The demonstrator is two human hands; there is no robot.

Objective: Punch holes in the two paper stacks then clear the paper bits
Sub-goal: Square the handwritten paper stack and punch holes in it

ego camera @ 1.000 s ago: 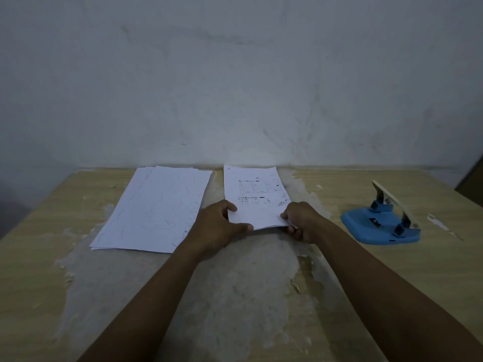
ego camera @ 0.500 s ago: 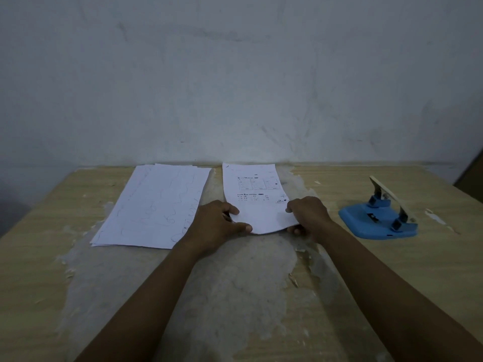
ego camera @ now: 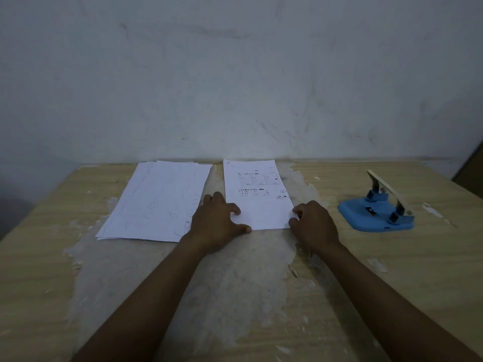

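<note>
- While both hands sit at the near end of the white printed paper stack, that stack lies flat on the worn wooden table, its long axis running from 12 to 6 o'clock.
- The left hand is at the stack's 7 o'clock corner, forefinger curled onto the top sheet and thumb laid along the near edge, pinching that corner.
- The right hand is at the 5 o'clock corner with its fingers curled against the side edge; the fingertips are hidden, so I cannot tell whether it grips or only touches.
- The blue plastic hole punch, pale lever raised, stands at 3 o'clock from the stack, apart from it and untouched.
- The right hand is the nearer one to the punch, so the stack probably has to travel toward 3 o'clock with one edge leading.
- The second stack, loose white sheets with pen scribbles, lies at 9 o'clock, just beside the left hand and slightly fanned.
- Neither stack appears to be punched yet.
</note>
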